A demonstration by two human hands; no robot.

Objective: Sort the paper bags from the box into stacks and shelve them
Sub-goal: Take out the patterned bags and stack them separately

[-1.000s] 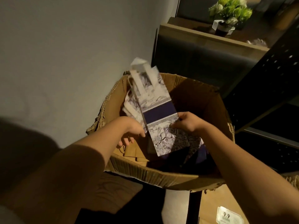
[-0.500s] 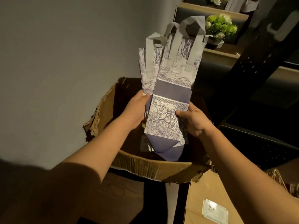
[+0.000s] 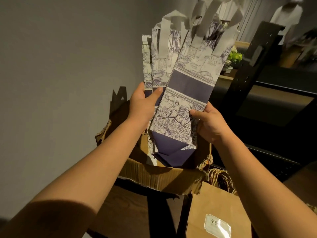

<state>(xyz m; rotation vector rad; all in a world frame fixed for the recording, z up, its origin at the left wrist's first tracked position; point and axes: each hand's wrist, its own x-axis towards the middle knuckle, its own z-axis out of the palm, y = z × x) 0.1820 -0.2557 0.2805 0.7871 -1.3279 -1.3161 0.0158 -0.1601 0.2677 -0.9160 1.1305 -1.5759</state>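
Printed paper bags (image 3: 185, 100), flat, several fanned, held above the cardboard box (image 3: 159, 176): left hand (image 3: 144, 102) pinching rear bags, right hand (image 3: 208, 122) gripping front bag's edge; best squared edge-to-edge, handles aligned, before stacking.

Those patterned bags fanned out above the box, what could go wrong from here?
1. The bags are splayed, not squared. The left hand grips the rear ones, the right hand pinches only the front one's edge, so one might slip back into the box.
2. The tall handles stick up loosely and could snag or crease on the dark shelf nearby.
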